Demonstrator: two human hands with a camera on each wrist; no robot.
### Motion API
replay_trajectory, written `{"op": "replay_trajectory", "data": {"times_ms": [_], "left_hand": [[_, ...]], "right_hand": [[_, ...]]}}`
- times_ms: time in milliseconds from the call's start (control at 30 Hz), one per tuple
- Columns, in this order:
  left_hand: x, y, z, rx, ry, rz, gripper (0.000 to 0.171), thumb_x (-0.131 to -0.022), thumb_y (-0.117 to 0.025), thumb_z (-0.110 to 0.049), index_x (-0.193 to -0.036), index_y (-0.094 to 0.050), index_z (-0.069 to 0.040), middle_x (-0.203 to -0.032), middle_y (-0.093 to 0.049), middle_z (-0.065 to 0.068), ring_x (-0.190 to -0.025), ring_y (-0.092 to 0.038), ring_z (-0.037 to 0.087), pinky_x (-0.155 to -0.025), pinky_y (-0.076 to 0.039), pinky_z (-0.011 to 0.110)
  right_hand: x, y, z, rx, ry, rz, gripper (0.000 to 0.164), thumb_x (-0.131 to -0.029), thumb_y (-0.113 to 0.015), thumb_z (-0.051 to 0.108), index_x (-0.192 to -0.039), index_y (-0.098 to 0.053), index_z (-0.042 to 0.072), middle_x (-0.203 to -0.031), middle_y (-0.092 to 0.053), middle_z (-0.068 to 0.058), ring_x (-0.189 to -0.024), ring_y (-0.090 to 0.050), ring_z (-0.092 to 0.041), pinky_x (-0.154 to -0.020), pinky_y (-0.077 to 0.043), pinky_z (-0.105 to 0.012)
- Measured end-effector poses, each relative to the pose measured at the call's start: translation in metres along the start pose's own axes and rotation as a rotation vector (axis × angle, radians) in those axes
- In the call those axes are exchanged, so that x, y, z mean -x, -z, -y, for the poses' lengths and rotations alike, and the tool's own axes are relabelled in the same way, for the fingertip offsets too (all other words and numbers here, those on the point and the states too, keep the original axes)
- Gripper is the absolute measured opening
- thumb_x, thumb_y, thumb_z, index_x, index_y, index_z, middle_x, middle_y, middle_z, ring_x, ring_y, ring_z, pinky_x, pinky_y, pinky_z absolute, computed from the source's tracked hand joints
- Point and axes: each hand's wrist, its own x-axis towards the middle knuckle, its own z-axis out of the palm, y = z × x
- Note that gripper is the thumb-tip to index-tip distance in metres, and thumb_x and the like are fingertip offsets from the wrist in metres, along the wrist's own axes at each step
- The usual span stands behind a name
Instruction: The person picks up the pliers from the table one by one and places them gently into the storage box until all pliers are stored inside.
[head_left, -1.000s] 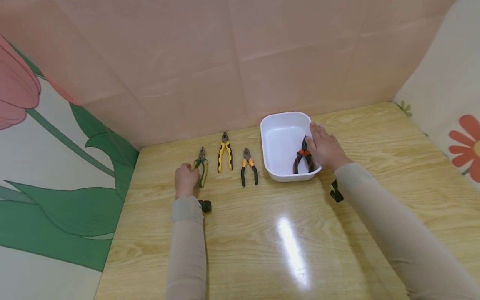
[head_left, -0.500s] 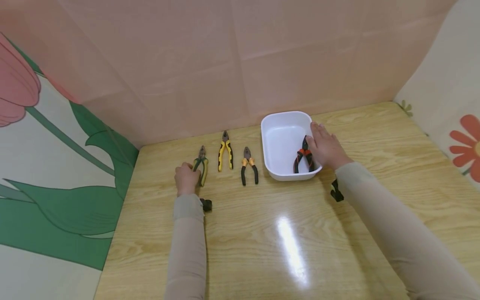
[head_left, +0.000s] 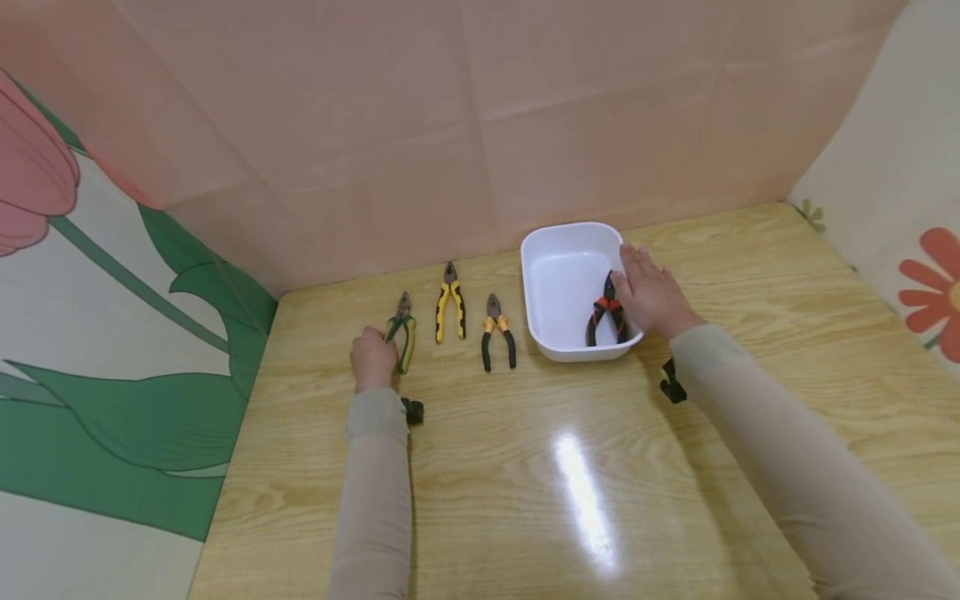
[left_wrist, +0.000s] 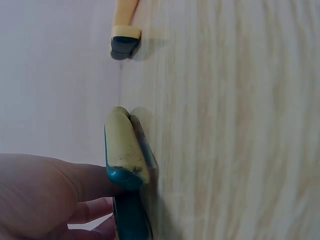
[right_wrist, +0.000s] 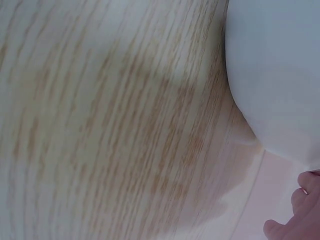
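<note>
Pink panels back a glossy wooden table (head_left: 525, 467), with a flower-printed wall to either side. Almost nothing differs from a second ago: both hands and all four pliers lie where they did; the left hand has only crept a touch nearer the person.

At the left, the left hand (head_left: 372, 358) is clenched around the handles of the green pliers (head_left: 403, 333), which lie flat on the wood; the left wrist view shows fingers (left_wrist: 90, 182) wrapped against the green and cream handle (left_wrist: 125, 155). Just beside them lie the yellow pliers (head_left: 450, 310), then the orange pliers (head_left: 497, 331), all with noses toward the back wall and apart from one another.

Next comes the white tub (head_left: 558, 283), with the red pliers (head_left: 609, 312) inside at its right side. The right hand (head_left: 651, 293) rests on the tub's right rim, fingers mostly straight and laid over the edge beside the red pliers; whether it touches them I cannot tell.
</note>
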Motion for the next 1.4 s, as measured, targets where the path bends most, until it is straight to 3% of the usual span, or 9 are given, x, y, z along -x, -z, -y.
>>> {"op": "replay_trajectory", "data": {"times_ms": [467, 733, 1033, 1400], "left_hand": [[-0.001, -0.004, 0.000, -0.017, 0.022, 0.004, 0.028, -0.101, -0.054, -0.013, -0.119, -0.058, 0.008, -0.114, -0.061, 0.030, -0.105, -0.061, 0.047, -0.089, -0.052, 0.054], [-0.001, -0.003, 0.001, -0.027, 0.007, 0.016, 0.031, -0.102, -0.054, -0.015, -0.121, -0.058, 0.009, -0.116, -0.058, 0.031, -0.106, -0.059, 0.047, -0.091, -0.050, 0.054], [-0.005, 0.001, 0.001, -0.047, -0.033, 0.046, 0.033, -0.102, -0.057, -0.016, -0.121, -0.063, 0.010, -0.118, -0.064, 0.029, -0.110, -0.062, 0.043, -0.094, -0.051, 0.051], [-0.006, 0.008, 0.009, 0.036, -0.069, 0.080, 0.030, -0.102, -0.057, -0.014, -0.122, -0.058, 0.008, -0.118, -0.064, 0.027, -0.108, -0.061, 0.041, -0.094, -0.050, 0.050]], "right_hand": [[0.001, -0.001, 0.001, -0.009, -0.004, 0.004, 0.069, -0.110, -0.015, 0.046, -0.161, 0.008, 0.006, -0.168, 0.007, -0.018, -0.153, 0.011, -0.038, -0.119, 0.005, -0.064], [0.001, -0.001, 0.001, -0.014, -0.010, 0.004, 0.070, -0.109, -0.013, 0.049, -0.161, 0.009, 0.006, -0.168, 0.008, -0.017, -0.153, 0.012, -0.038, -0.119, 0.005, -0.065], [-0.001, -0.002, -0.001, -0.003, 0.001, -0.007, 0.069, -0.110, -0.014, 0.046, -0.160, 0.008, 0.005, -0.168, 0.006, -0.020, -0.153, 0.010, -0.039, -0.118, 0.003, -0.066], [-0.002, -0.002, -0.003, 0.002, 0.031, -0.027, 0.067, -0.110, -0.016, 0.041, -0.160, 0.004, 0.002, -0.167, 0.001, -0.023, -0.153, 0.005, -0.042, -0.118, 0.000, -0.068]]}}
